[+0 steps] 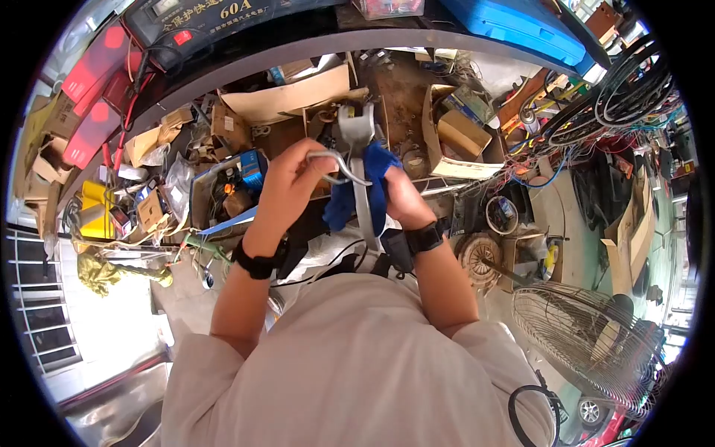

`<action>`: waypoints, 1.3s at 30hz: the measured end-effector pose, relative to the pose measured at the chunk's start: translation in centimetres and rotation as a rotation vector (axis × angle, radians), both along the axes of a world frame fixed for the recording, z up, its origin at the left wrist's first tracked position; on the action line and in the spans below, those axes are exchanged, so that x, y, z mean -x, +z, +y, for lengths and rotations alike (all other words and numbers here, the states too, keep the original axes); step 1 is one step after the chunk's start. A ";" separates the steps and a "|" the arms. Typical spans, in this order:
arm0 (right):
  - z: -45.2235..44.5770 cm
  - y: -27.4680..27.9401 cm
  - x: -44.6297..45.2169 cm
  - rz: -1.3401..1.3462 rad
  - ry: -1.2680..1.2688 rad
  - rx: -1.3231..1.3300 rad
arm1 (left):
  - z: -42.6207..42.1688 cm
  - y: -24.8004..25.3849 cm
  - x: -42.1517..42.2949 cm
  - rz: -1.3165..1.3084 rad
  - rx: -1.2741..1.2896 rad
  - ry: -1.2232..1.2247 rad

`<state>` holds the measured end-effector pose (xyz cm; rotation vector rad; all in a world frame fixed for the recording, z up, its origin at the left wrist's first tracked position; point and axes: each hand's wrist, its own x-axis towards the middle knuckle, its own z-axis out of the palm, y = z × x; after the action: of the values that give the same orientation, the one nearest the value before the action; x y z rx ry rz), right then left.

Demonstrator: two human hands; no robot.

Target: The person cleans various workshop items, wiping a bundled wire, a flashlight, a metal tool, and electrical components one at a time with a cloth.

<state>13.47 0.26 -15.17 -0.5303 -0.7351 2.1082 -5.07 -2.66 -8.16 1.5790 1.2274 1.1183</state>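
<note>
My left hand [292,179] is closed around one end of a curved silver metal bar, part of a silver metal tool [361,197] with a broad head at the top and a long arm reaching down toward my chest. My right hand [406,200] grips a blue cloth [381,165] that wraps the tool's arm from the right and hangs out on its left side too. I cannot make out the tool's exact kind. A black band sits on each wrist. Both hands are in front of my chest, above the cluttered shelf.
Beyond the hands runs a dark shelf edge [298,48] bearing a charger box marked 60A [223,26] and a blue plastic case [521,26]. Below stand open cardboard boxes [465,134] with parts. Hanging cables [625,97] and a wire-caged fan [581,328] are at right.
</note>
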 end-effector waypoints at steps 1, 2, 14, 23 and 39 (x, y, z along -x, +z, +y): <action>0.2 -1.5 0.3 -0.031 -0.006 0.020 | 1.0 -1.0 0.4 0.026 -0.017 0.011; 0.3 -2.6 0.4 -0.061 -0.012 0.041 | 1.9 -1.9 0.7 0.052 -0.032 0.023; -0.8 -2.1 0.2 -0.114 0.141 -0.081 | 2.6 -3.3 0.6 -0.757 0.334 0.065; -1.4 -2.6 4.4 -0.719 -0.189 -0.517 | 1.9 -2.9 -0.4 -0.628 -0.079 0.295; -0.7 -1.9 1.5 -0.666 -0.218 -0.836 | 0.0 -2.3 2.2 -0.664 0.022 0.233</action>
<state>11.97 -0.45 -17.05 -0.7798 -1.7241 1.2243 -7.29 -2.68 -10.46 0.9297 0.9675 1.6030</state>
